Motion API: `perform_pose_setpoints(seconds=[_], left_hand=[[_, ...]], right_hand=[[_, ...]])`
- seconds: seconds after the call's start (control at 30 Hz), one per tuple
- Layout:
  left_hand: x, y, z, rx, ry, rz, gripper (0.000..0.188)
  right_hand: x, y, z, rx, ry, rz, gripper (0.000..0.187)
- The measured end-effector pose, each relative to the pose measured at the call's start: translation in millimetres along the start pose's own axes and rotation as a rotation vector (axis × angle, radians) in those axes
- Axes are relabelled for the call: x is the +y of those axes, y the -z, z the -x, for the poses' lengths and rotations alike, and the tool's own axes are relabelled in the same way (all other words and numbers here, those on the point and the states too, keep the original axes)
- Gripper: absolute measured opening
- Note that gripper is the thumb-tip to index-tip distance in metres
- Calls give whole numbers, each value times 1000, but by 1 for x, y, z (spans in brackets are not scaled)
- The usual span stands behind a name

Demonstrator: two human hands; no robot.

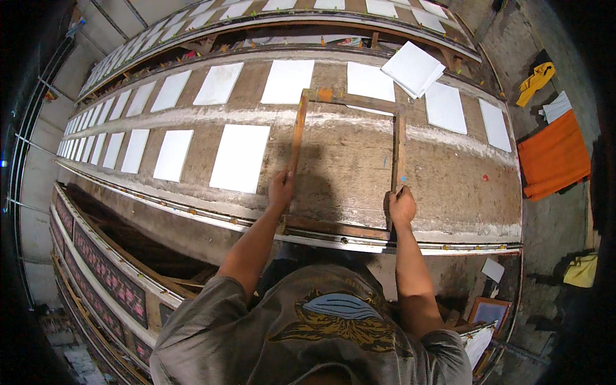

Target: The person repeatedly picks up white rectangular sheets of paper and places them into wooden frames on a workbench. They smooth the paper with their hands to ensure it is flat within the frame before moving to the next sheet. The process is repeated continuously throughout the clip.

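Note:
A rectangular wooden frame (400, 144) spans the near and middle part of a long, worn table (462, 192). My left hand (280, 190) is closed round its left bar, and my right hand (403, 206) grips the right bar lower down. Through the frame the brown tabletop shows; whether thin mesh fills it I cannot tell. Its far bar overlaps the lower edge of a white sheet (370, 81). Just left of my left hand lies another white sheet (240, 158). Whether the frame rests on the table or hovers over it is unclear.
White sheets run in two rows leftward. A loose stack of white sheets (414, 69) sits at the far right. A metal rail (449, 247) edges the table's near side. Dark patterned panels (109, 276) lie lower left; orange cloth (555, 154) is at right.

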State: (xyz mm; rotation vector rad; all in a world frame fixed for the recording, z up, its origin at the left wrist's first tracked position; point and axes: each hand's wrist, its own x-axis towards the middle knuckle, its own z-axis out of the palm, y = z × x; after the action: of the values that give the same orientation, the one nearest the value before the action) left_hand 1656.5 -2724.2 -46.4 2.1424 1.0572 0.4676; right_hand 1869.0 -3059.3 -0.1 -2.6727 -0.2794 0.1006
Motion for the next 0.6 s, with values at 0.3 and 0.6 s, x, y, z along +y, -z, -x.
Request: perform_pose_setpoints(seconds=[0.3, 0.6], left_hand=[[-11, -3, -6, -96, 80, 1, 50], [3, -5, -9, -63, 63, -142, 50]], right_hand=[[-1, -2, -2, -71, -36, 34, 34], [-18, 20, -4, -102, -73, 182, 54]])
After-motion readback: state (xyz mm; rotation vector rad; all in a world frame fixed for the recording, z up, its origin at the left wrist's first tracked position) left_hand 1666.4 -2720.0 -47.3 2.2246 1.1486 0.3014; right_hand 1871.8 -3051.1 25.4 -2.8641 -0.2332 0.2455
